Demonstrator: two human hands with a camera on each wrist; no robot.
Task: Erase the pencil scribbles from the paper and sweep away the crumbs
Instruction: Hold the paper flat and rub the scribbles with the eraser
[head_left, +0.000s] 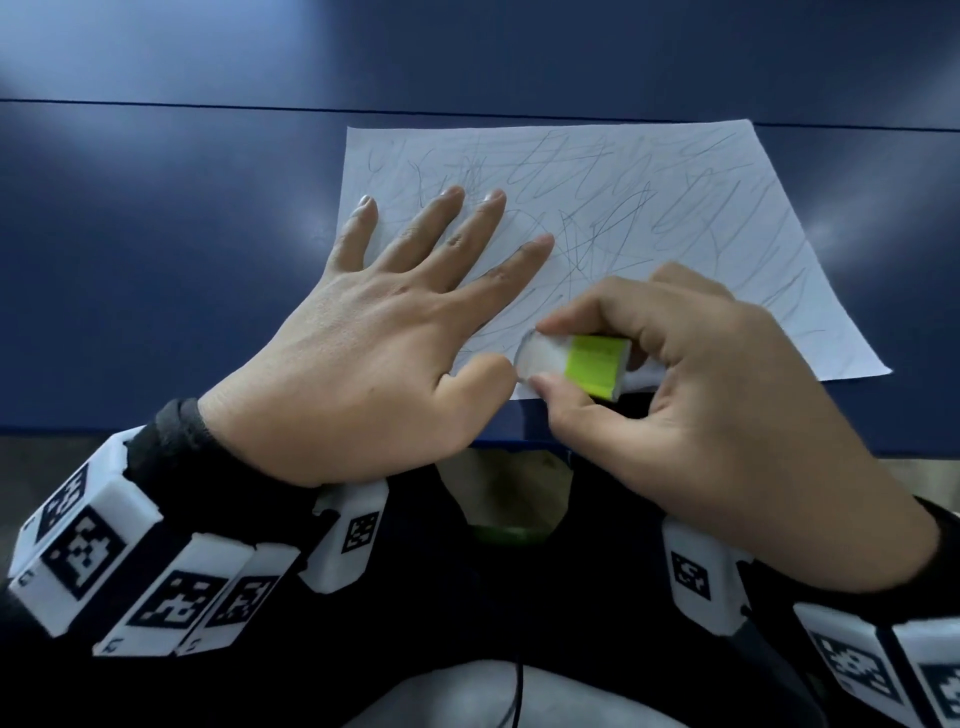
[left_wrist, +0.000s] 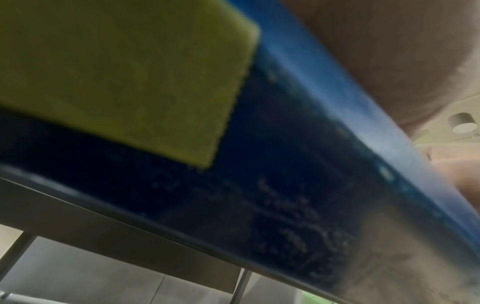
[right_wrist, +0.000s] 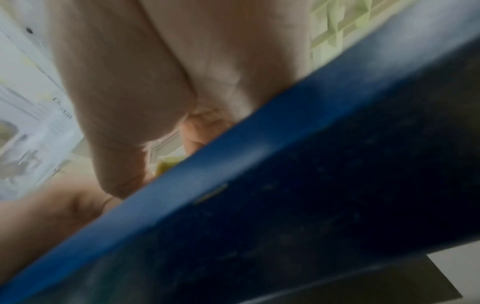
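White paper (head_left: 649, 208) lies flat on the blue desk (head_left: 156, 260), right of centre, w/ pencil scribbles (head_left: 597, 228) over most of it. Left hand (head_left: 374, 332) is flat, fingers spread, pressing the paper's near-left part. Right hand (head_left: 691, 395) pinches an eraser (head_left: 571, 364), white w/ a green sleeve, btwn thumb & fingers, its white end on the paper's near edge just beside the left thumb.

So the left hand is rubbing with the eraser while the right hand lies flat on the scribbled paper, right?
The hands are swapped. The head view shows the right hand pinching the eraser, while the left hand lies flat on the scribbled paper.
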